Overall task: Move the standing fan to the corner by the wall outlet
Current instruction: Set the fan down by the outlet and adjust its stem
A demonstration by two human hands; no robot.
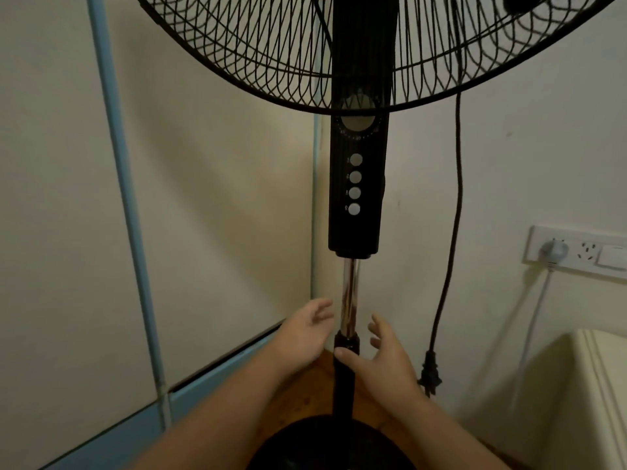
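Black standing fan (356,184) upright in room corner, wall outlet (576,252) near right. Left hand (305,330), right hand (383,361) released, flanking chrome pole (348,296). Unplugged cord (451,232) dangles.

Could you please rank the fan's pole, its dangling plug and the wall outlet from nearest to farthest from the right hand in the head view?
From the right hand:
1. Pole, just left of the fingers, thumb at its collar.
2. Dangling plug, close on the right.
3. Wall outlet, up on the right wall.
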